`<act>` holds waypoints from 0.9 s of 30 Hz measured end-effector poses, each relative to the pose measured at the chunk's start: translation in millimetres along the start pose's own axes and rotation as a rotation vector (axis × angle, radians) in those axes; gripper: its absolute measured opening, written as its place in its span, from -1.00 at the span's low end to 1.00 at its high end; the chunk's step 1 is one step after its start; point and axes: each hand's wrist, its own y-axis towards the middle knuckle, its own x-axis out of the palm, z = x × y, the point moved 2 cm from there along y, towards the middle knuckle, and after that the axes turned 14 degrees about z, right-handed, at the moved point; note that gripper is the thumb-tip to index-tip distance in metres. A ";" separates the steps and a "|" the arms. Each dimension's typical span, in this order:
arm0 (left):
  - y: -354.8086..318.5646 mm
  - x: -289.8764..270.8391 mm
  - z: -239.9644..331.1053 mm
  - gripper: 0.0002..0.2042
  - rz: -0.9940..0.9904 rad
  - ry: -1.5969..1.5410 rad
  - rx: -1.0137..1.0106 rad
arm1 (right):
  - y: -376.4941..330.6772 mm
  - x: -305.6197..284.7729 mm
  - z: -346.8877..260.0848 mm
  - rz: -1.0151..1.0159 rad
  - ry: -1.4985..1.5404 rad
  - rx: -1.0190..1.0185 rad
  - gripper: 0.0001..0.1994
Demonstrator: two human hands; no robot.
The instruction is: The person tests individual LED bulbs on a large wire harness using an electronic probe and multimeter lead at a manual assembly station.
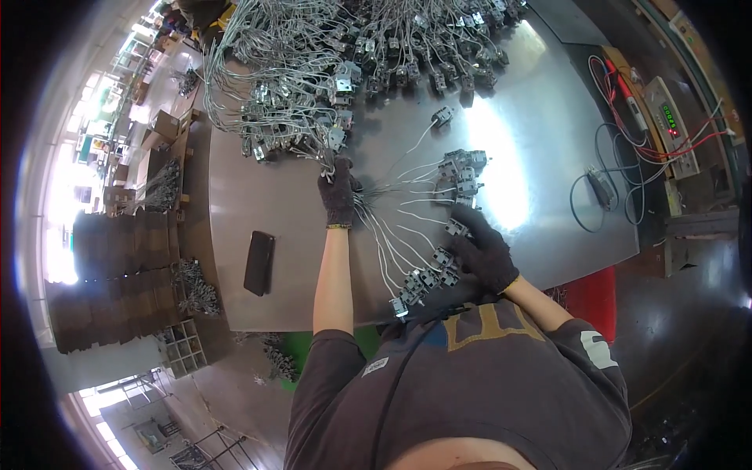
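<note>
My left hand (338, 194), in a dark knit glove, is closed around a bundle of thin pale wires (368, 193). The wires fan out to the right, toward small grey blocky metal parts at their ends. One cluster of these parts (468, 174) lies beyond my right hand, and another row (423, 283) lies nearer my body. My right hand (487, 254), also gloved, has its fingers closed about one wired metal part (456, 228) between the two groups. Its fingertips partly hide that part.
A large heap of wired parts (305, 86) covers the table's far side. A single wired part (442, 117) lies apart. At left is a dark phone-like object (258, 263). At right are a meter with a lit display (670, 117), a red probe (623, 90) and cables (601, 188).
</note>
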 end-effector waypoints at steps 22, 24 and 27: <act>-5.2 1.1 2.2 -0.74 0.071 0.107 0.028 | 39.1 -31.4 -36.2 0.125 -0.532 -0.529 -0.56; -3.7 -3.3 -0.5 -0.72 0.118 0.094 0.019 | 30.9 -30.9 -38.1 0.154 -0.576 -0.610 -0.58; -8.2 2.1 -1.1 -0.71 0.115 0.092 0.037 | 25.6 -32.4 -33.3 0.166 -0.474 -0.823 -0.67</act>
